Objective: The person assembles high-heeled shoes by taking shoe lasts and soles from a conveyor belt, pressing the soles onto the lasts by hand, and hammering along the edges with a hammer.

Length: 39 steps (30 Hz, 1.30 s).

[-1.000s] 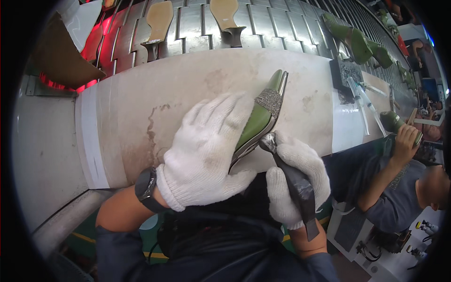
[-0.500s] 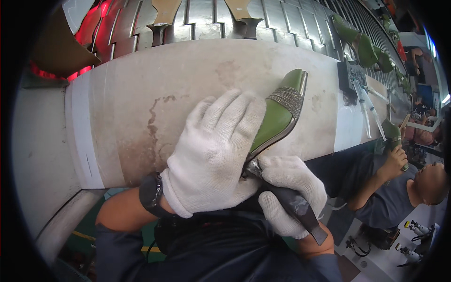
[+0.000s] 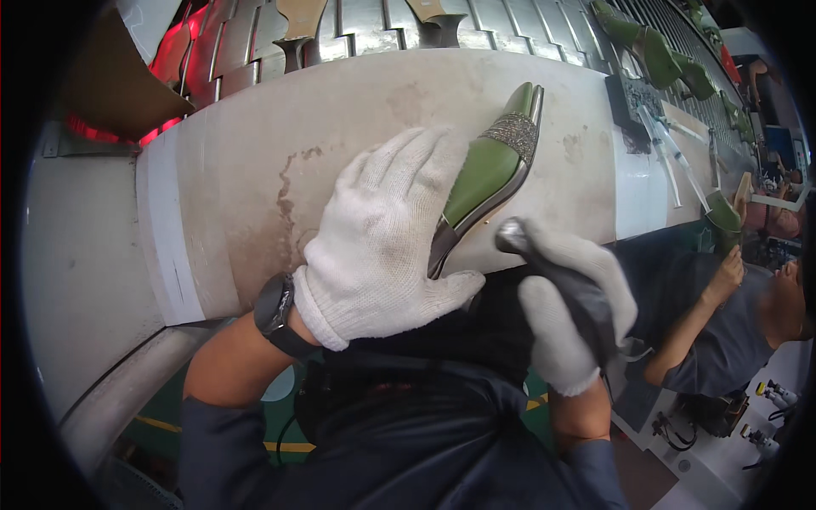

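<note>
A green pointed shoe with a glittering band across its front lies on its side, toe pointing far right. My left hand, in a white knitted glove, is closed round its rear part. That hand hides much of the shoe's upper and back; the dark heel end shows beside the thumb. To the right, apart from the shoe, my gloved right hand grips a dark hammer. Its rounded metal face points toward the shoe, and motion blurs the hammer and the fingers.
Beyond the pale stained worktable runs a metal slat conveyor carrying tan shoe parts and green shoes. Syringes lie at the table's right end. A co-worker at right holds another green shoe.
My right hand has pulled the hammer away from the shoe's heel end, to the right. My left hand still holds the shoe. The co-worker's raised hand and shoe have shifted.
</note>
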{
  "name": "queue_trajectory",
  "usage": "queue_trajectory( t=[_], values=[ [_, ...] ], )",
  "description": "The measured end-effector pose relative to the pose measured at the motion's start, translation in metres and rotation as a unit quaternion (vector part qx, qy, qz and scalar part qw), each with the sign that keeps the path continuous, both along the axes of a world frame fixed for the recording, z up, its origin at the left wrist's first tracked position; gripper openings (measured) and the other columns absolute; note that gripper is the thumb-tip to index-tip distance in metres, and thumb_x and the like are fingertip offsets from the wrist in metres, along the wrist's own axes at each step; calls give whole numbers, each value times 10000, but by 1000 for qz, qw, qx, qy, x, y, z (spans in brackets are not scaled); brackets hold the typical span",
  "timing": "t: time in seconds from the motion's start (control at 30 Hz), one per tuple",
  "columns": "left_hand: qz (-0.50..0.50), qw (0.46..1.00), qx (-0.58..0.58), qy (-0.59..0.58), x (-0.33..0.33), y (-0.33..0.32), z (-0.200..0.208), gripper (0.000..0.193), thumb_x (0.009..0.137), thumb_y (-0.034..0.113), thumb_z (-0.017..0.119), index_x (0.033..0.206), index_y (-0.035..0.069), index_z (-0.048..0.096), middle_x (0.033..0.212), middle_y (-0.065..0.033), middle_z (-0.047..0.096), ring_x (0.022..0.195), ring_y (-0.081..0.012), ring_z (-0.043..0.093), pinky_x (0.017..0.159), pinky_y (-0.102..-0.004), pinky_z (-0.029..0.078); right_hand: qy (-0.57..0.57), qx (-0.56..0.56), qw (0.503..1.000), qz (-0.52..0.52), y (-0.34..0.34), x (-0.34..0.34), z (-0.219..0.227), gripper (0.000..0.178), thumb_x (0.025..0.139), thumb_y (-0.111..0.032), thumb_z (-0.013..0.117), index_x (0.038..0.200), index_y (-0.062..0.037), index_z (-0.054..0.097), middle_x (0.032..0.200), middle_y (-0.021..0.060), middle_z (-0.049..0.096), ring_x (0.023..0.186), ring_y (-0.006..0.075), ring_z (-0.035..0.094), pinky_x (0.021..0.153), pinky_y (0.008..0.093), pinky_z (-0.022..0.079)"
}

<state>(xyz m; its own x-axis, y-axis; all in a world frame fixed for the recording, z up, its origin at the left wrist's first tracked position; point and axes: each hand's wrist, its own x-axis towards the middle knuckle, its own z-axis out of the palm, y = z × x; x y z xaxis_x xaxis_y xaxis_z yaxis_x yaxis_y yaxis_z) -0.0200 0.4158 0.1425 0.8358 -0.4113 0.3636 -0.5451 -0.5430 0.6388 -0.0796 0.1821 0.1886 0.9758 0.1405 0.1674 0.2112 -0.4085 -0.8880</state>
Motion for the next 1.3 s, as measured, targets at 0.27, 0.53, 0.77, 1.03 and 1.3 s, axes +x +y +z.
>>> queue_trajectory(
  t=[0.27,0.53,0.77,1.03,1.3],
  values=[
    [-3,999,36,-32,4,-4,0,1093,696,341,944,1590,-48,451,1470,-314,587,1398,-498,572,1184,-573,442,-77,-10,995,67,21,11,-7,360,867,58,832,1217,21,756,1221,198,810,1121,309,809,996,404,634],
    [-39,993,72,90,49,-29,37,985,790,279,896,1604,-53,453,1378,-321,649,1286,-498,648,1115,-539,523,22,252,967,-43,-17,27,6,350,994,102,714,1335,58,647,1310,243,760,1262,285,751,1123,408,581],
    [-12,988,79,130,59,-42,36,856,799,175,868,1537,-74,511,1259,-304,692,1207,-494,693,1066,-528,562,69,23,992,99,-43,93,16,252,1035,-1,733,1285,31,725,1221,157,798,1160,206,768,1020,377,619],
    [-25,980,155,118,51,-41,54,950,816,236,840,1627,-44,432,1233,-292,702,1186,-484,694,1036,-518,573,175,176,968,-23,-42,178,-7,174,1030,-35,640,1170,15,731,1161,128,793,1086,223,773,969,344,614],
    [-5,995,89,39,45,-9,77,1138,785,246,900,1719,-21,306,1334,-291,680,1243,-478,688,1086,-525,563,51,286,953,-83,-56,80,-50,146,990,6,713,1119,44,769,1063,151,826,1016,212,798,975,366,628]
  ],
)
